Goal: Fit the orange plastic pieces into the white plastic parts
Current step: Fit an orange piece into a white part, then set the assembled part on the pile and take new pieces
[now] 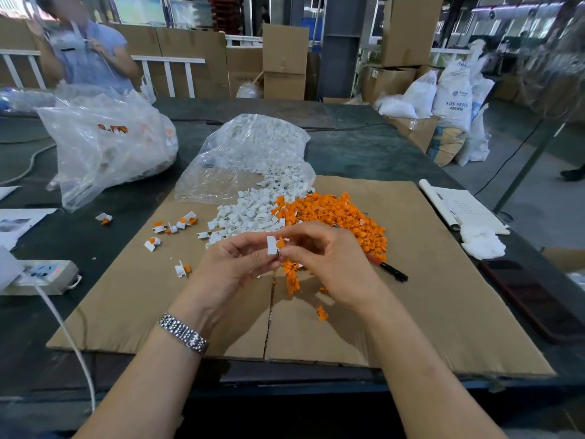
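One white part (pixel 271 245), one orange piece (pixel 280 243)

A dark work table (pixel 364 153) stands in a warehouse-like hall, with a flattened cardboard sheet (pixel 427 296) lying on it. Behind the table runs a white railing (pixel 171 69), backed by stacked cardboard boxes (pixel 285 61). A grey steel column (pixel 343 42) rises beyond the far edge. To the right, white sacks (pixel 452 90) printed with lettering lean together on the grey concrete floor (pixel 522 201). Daylight comes through bright windows (pixel 139 9) at the far wall.
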A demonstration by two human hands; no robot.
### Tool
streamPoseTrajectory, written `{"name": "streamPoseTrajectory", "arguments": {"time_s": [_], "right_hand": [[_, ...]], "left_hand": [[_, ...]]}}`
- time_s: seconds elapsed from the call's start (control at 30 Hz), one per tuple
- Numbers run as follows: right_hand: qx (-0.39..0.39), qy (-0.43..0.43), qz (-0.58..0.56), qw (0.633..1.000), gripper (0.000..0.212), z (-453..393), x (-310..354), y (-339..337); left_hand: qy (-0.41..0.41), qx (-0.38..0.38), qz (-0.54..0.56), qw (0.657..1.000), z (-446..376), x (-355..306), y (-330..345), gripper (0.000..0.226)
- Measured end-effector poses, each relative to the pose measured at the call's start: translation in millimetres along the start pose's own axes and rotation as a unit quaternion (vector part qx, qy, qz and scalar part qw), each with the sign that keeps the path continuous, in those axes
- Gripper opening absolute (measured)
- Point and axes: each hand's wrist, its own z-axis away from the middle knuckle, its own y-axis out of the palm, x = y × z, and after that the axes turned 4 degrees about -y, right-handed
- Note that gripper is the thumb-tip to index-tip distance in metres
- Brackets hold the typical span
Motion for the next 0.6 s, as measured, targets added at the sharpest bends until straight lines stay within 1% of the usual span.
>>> {"name": "streamPoseTrajectory", "arguments": {"time_s": [0.17,0.27,0.33,0.4,0.5,0.6], "right_hand": [[-0.028,-0.041,0.053,0.997,0.017,1,-3,6],[-0.037,-0.070,0.088,0.993,0.018,2,-4,8],[-0.045,-0.085,0.100,0.990,0.019,3,-4,8],[-0.051,-0.099,0.110,0.988,0.021,3,-4,8],[-0.065,-0.117,0.126,0.983,0.022,5,-2,10],[-0.076,-0.127,0.142,0.979,0.023,6,-2,11]], "left_hand": [[0.019,-0.004,-0.012,1.000,1,1,0,0.034],[0.006,0.002,-0.011,1.000,2,-3,-2,0.031],[-0.010,0.007,0.009,1.000,3,-7,-2,0.031],[-0.021,0.000,0.024,0.999,4,-9,0,0.025],[-0.017,-0.021,0.011,1.000,6,-10,5,0.019],[-0.013,-0.027,0.000,1.000,8,-11,8,0.021]]}}
